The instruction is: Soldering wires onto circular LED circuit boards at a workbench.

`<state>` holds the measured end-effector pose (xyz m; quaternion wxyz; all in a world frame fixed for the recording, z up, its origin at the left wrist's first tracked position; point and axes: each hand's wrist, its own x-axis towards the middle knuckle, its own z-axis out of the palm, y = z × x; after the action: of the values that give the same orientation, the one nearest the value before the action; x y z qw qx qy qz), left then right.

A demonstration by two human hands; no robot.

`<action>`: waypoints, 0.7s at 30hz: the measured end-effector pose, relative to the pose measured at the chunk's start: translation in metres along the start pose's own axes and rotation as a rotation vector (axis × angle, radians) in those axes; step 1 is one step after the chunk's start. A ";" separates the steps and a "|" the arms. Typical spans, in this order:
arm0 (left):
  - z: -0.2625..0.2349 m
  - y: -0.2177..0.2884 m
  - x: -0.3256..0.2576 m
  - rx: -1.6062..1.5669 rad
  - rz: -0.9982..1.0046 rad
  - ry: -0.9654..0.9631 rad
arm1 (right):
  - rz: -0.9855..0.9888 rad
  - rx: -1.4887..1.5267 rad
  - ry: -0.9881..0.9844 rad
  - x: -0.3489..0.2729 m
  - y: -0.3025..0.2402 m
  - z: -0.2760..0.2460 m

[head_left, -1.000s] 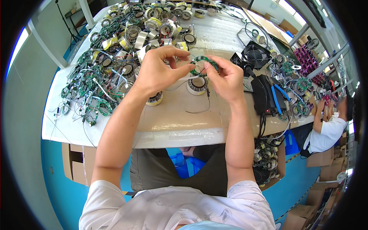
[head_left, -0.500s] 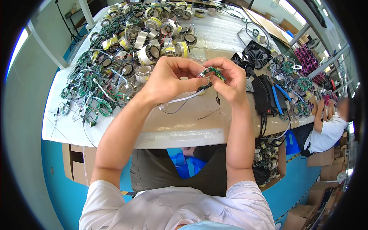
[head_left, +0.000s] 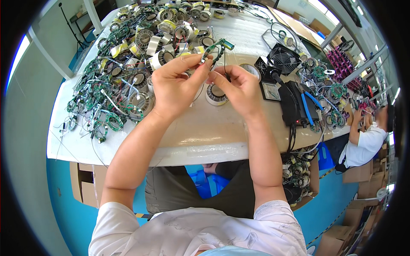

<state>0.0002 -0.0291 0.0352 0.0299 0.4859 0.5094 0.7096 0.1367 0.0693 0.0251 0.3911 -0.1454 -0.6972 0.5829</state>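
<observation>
My left hand (head_left: 177, 85) pinches a green ring-shaped circuit board (head_left: 221, 46) between thumb and fingers, holding it tilted up above the table. My right hand (head_left: 241, 89) is closed beside it, thumb and forefinger pinched on thin wire that hangs from the board; its exact end is hidden by the fingers. A white ring-shaped coil bobbin (head_left: 216, 97) stands on the table just below my hands.
A large heap of bobbins and green ring boards (head_left: 128, 72) covers the left of the table (head_left: 192, 153). At right are a black fan (head_left: 283, 60), a black box (head_left: 299, 104) and blue-handled pliers (head_left: 308, 109). Another person (head_left: 365, 143) sits far right.
My hands have moved slightly left, and the circuit board is now raised and turned, held by my left hand. The right hand has shifted down the board to its wires, uncovering the bobbin below.
</observation>
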 end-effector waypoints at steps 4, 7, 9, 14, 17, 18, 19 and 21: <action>0.000 0.006 0.004 -0.301 -0.264 0.005 | 0.025 0.021 0.011 -0.001 0.005 0.005; -0.003 0.004 0.005 -0.378 -0.335 -0.009 | 0.019 0.073 0.032 0.000 0.008 0.008; -0.003 0.002 0.006 -0.404 -0.339 -0.010 | 0.006 0.105 0.018 0.002 0.009 0.007; -0.001 0.002 0.005 -0.318 -0.376 0.017 | 0.122 0.290 -0.033 0.000 0.001 0.004; -0.006 0.013 0.014 -0.690 -0.633 0.032 | 0.016 0.305 -0.019 0.000 0.001 0.006; -0.008 0.010 0.016 -0.690 -0.633 0.033 | 0.017 0.305 -0.019 0.000 0.002 0.007; -0.012 0.007 0.017 -0.749 -0.698 0.026 | -0.014 0.298 0.034 0.000 0.003 0.009; -0.013 0.008 0.021 -0.797 -0.784 0.047 | -0.045 0.289 0.087 0.001 0.004 0.012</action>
<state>-0.0163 -0.0304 0.0545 0.4615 0.1954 0.3448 0.7937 0.1268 0.0622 0.0219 0.4506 -0.0970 -0.5915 0.6616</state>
